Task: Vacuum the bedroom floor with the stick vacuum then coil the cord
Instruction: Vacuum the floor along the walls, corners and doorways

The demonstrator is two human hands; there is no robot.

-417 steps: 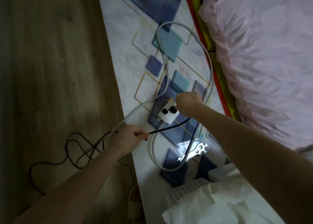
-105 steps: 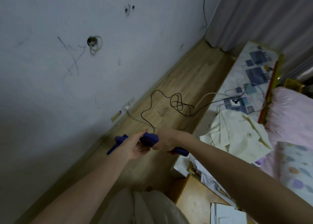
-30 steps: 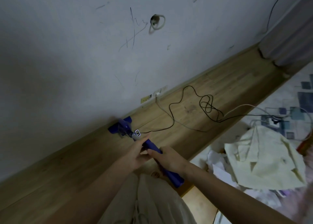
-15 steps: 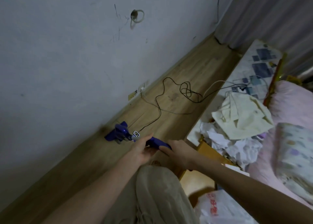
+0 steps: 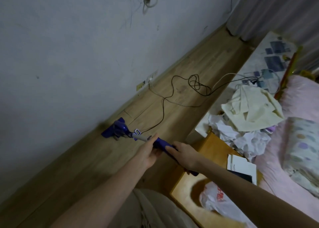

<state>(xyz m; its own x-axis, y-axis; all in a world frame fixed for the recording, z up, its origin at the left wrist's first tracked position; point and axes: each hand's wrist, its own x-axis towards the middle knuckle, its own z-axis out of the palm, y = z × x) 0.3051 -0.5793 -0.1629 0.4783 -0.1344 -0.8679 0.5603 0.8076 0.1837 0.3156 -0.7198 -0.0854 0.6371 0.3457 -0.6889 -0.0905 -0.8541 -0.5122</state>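
A purple stick vacuum (image 5: 161, 143) slants down to the wooden floor (image 5: 198, 69), its head (image 5: 116, 128) lying close to the grey wall. My left hand (image 5: 148, 151) grips the purple body just behind the grey tube. My right hand (image 5: 183, 154) grips the handle further back; the handle's end pokes out below my wrist. A thin black cord (image 5: 174, 96) runs from the vacuum across the floor, tangles in loose loops (image 5: 196, 83), and climbs onto the patterned mat (image 5: 274, 60) towards a socket block that is hard to make out.
A grey wall (image 5: 69, 55) borders the floor strip on the left. On the right are a low wooden table (image 5: 212, 148) with a plastic bag (image 5: 217, 198), piled papers and cloth (image 5: 250, 110), and a pink bed (image 5: 303, 96). A curtain (image 5: 269, 7) hangs at the far end.
Since plugging the cord in at the mat, I hold the vacuum with both hands. Over the last second the view swung right, and the vacuum head stays near the wall.
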